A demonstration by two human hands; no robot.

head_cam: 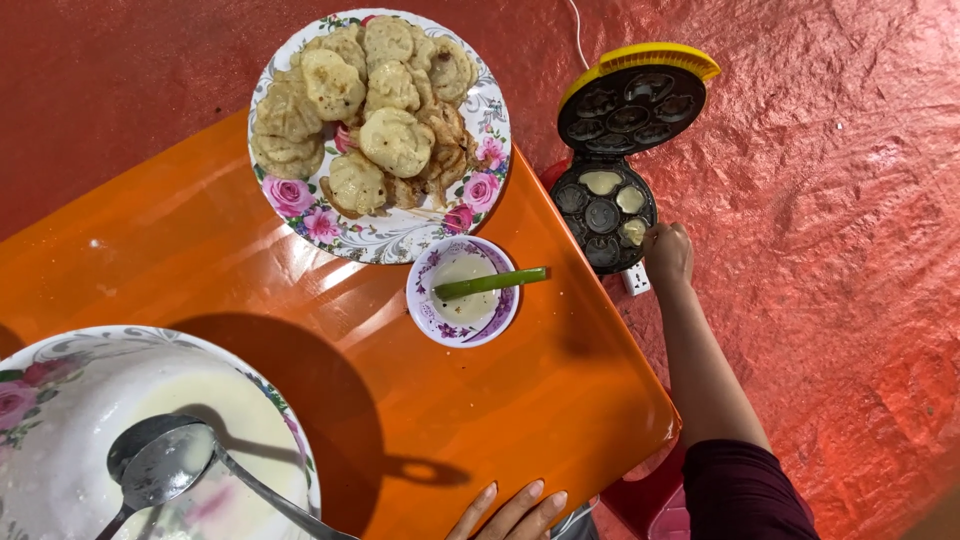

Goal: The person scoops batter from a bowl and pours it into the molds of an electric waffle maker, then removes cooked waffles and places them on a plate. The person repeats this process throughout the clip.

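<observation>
Orange table carries the dishes; the cake maker sits beyond its edge on the red floor covering, lid propped open, some moulds filled with batter. Right hand rests at the maker's lower rim, fingers curled together; a grip cannot be told. Left hand lies flat on the table edge, fingers slightly apart, bracing. Nearby: plate of cooked cakes, small bowl with green stick, batter bowl with ladle.
</observation>
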